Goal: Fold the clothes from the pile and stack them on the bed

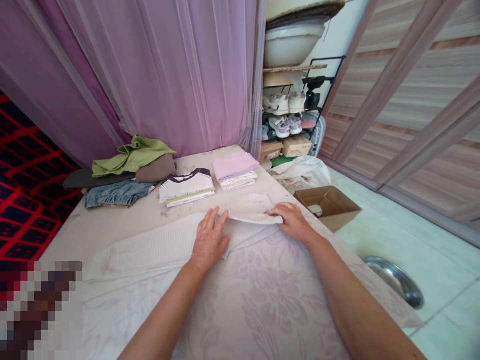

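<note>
A long white ribbed garment [150, 246] lies across the bed, one end toward the left and the other near my right hand. Its exact kind cannot be made out. My left hand [210, 237] rests on its middle, fingers stretched out and apart. With fingers closed, my right hand [294, 222] pinches the garment's right end, where an edge is slightly raised. Just beyond sit a folded white shirt with a dark collar [187, 187] and a stack of folded cloths with a lilac one on top [235, 167].
Folded denim [116, 194], a green garment [133, 157] and a brown one [156, 169] lie at the back left of the bed [262, 295]. A purple curtain [180, 75] hangs behind. Right of the bed are a cardboard box [337, 210], a metal basin [397, 280] and a shoe rack [318, 110].
</note>
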Motion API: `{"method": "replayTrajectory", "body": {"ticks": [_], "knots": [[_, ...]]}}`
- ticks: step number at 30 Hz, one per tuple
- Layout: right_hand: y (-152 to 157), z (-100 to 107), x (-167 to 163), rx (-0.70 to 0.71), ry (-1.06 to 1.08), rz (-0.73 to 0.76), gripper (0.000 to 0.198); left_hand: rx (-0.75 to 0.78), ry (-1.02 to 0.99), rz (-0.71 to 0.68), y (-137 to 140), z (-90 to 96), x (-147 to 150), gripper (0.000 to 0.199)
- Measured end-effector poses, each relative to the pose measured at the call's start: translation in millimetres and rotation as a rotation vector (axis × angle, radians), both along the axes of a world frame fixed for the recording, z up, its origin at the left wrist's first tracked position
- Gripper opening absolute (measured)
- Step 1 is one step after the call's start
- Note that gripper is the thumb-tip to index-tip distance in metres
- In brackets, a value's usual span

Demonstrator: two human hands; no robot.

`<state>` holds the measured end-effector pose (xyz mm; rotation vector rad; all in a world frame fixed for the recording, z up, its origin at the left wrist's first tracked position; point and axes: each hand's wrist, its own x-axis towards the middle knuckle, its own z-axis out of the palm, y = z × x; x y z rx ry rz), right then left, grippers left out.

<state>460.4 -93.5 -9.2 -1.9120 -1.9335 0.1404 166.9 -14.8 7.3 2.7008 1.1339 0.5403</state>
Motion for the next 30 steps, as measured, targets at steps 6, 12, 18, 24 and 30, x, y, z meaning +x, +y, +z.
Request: {"method": "replayTrajectory", "body": {"ticks": [6, 12, 18, 24, 30], "knots": [[8, 5, -4, -0.031, 0.045, 0.08, 0.03, -0.104, 0.093, -0.03, 21, -4.2, 13, 0.036], [12, -6, 6, -0.033, 0.165, 0.007, 0.021, -0.121, 0.005, -0.001, 24, -12.8, 15, 0.026], [20, -16, -1, 0.015, 0.181, -0.223, 0.028, -0.116, 0.017, 0.056, 29, -13.1, 22, 0.026], [24, -15, -10, 0.032, 0.106, -0.343, 0.034, -0.085, 0.093, 0.184, 40, -8.7, 17, 0.031], [42, 5, -4, 0.127, -0.032, -0.387, 0.036, -0.103, 0.245, 0.246, 65, 7.0, 8, 0.028]]}}
